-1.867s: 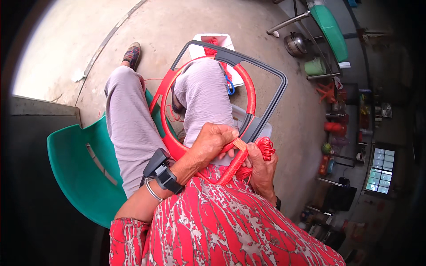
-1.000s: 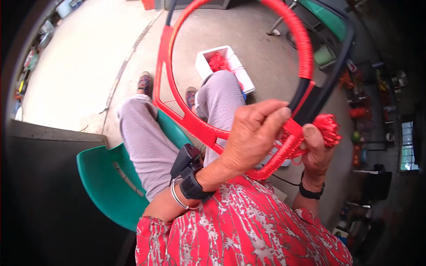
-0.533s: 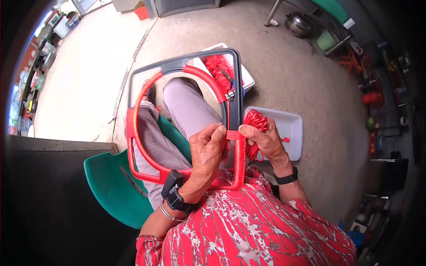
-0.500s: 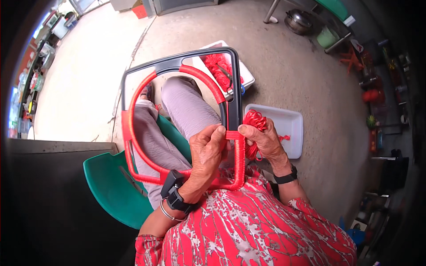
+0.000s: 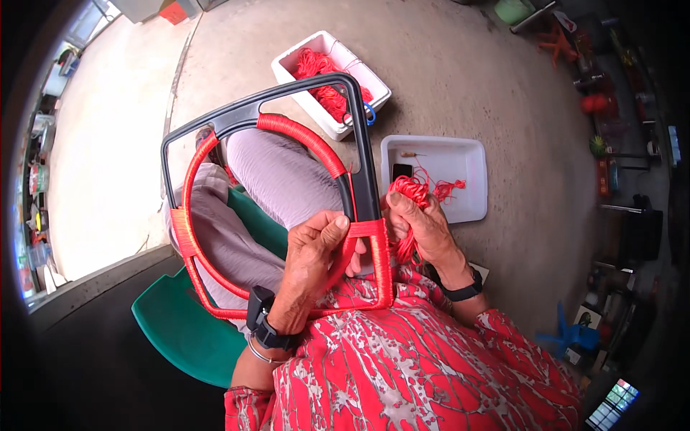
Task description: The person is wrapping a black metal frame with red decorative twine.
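A black frame with rounded corners and an inner ring lies tilted over my lap. Tight red cord wraps much of the ring, the lower edge and the near right corner. My left hand pinches the red-wrapped crossbar between ring and right side, thumb on top. On the outer side of that corner, my right hand is closed round a bundle of red cord, with loops hanging below. Its fingertips are partly hidden behind the frame and bundle.
Beyond the frame stands a white box of red cord, with a blue loop at its edge. A white tray holds cord pieces, a dark flat object and a small tool. A green chair is under me; crowded shelves line the right.
The view has shifted, bringing the tray's contents into sight. My right hand, with the cord bundle, has drawn slightly away from the frame's corner. My left hand keeps its hold.
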Tool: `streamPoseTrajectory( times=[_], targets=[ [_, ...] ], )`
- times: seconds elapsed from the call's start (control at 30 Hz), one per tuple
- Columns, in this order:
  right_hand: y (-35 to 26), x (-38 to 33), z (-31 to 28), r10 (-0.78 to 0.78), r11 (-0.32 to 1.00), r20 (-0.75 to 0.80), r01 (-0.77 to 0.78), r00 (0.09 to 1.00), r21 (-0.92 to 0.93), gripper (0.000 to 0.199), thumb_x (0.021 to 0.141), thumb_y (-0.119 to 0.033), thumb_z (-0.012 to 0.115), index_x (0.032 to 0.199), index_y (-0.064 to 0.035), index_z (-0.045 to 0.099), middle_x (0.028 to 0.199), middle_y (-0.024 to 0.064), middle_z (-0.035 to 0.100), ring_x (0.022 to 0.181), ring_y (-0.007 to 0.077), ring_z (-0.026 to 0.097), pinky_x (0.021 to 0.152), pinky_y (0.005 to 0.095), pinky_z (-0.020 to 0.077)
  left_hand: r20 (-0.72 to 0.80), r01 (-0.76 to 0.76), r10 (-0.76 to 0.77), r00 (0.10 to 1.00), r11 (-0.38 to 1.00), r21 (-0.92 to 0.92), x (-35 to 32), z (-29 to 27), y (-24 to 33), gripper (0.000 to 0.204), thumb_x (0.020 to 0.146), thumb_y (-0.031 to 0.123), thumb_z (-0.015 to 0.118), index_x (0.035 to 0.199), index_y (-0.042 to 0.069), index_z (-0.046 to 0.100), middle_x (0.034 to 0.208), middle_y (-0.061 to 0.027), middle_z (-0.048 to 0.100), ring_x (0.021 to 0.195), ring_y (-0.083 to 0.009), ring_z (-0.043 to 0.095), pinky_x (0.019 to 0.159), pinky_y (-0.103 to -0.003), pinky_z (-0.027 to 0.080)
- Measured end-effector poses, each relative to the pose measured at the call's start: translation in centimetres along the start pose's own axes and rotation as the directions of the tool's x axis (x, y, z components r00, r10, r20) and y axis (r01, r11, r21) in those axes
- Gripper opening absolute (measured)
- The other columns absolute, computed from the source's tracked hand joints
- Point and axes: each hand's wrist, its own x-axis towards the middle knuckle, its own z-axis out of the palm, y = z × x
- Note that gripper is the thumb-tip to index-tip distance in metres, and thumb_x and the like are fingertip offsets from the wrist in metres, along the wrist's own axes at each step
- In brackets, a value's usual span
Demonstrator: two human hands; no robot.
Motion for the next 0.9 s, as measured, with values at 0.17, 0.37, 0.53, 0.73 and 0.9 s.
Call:
streamPoseTrajectory(
  times=[0.17,0.37,0.53,0.73,0.9],
  targets=[
    [-0.8,-0.4,0.3,-0.035,0.994,0.029,0.038,0.999,-0.107,0.026,0.093,-0.028,0.062,0.08,-0.0065,0.056,0.059,-0.0048,0.044,0.052,0.005,0.041,0.047,0.0224,0.0337,-0.009,-0.061,0.061,0.998,0.997,-0.04,-0.1,-0.2,-0.6,0.023,0.097,0.02,0.052,0.096,-0.002,0.056,0.072,-0.0154,0.066,0.047,-0.0185,0.06,0.04,-0.026,0.047],
    [-0.6,-1.9,-0.3,0.013,0.999,-0.051,-0.015,0.999,-0.04,0.027,0.087,-0.028,0.07,0.075,-0.008,0.056,0.063,-0.0056,0.048,0.055,0.0037,0.043,0.05,0.0229,0.0355,0.002,-0.096,0.097,0.995,0.994,-0.059,-0.1,-0.1,-0.6,0.023,0.099,0.02,0.051,0.097,-0.002,0.056,0.072,-0.0127,0.064,0.049,-0.0149,0.058,0.042,-0.024,0.044],
    [-1.3,-2.7,0.6,0.072,0.968,-0.051,-0.082,0.996,-0.236,0.027,0.085,-0.027,0.072,0.076,-0.0064,0.058,0.067,-0.0062,0.05,0.062,0.0031,0.043,0.055,0.0223,0.0371,-0.019,-0.086,0.085,0.996,0.994,-0.065,-0.1,0.0,-0.8,0.022,0.099,0.019,0.049,0.099,-0.002,0.055,0.072,-0.0142,0.065,0.048,-0.0162,0.058,0.042,-0.024,0.045],
    [-1.5,-2.0,0.5,-0.063,0.929,0.028,0.069,0.998,-0.364,0.025,0.087,-0.024,0.069,0.075,-0.0061,0.056,0.065,-0.0061,0.047,0.063,0.0031,0.04,0.055,0.0238,0.0366,-0.018,-0.101,0.1,0.995,0.993,-0.059,0.2,-0.2,-1.0,0.021,0.099,0.017,0.047,0.1,-0.002,0.054,0.072,-0.016,0.065,0.047,-0.0177,0.058,0.041,-0.025,0.046],
    [-1.3,-2.1,0.1,-0.036,0.951,0.084,0.06,0.996,-0.302,0.026,0.088,-0.026,0.066,0.075,-0.0053,0.056,0.062,-0.0043,0.049,0.058,0.0039,0.043,0.053,0.0248,0.0375,-0.014,-0.106,0.105,0.994,0.993,-0.049,0.2,-0.2,-1.1,0.021,0.099,0.017,0.047,0.099,-0.002,0.054,0.072,-0.016,0.065,0.047,-0.0179,0.059,0.041,-0.025,0.046]
  ],
)
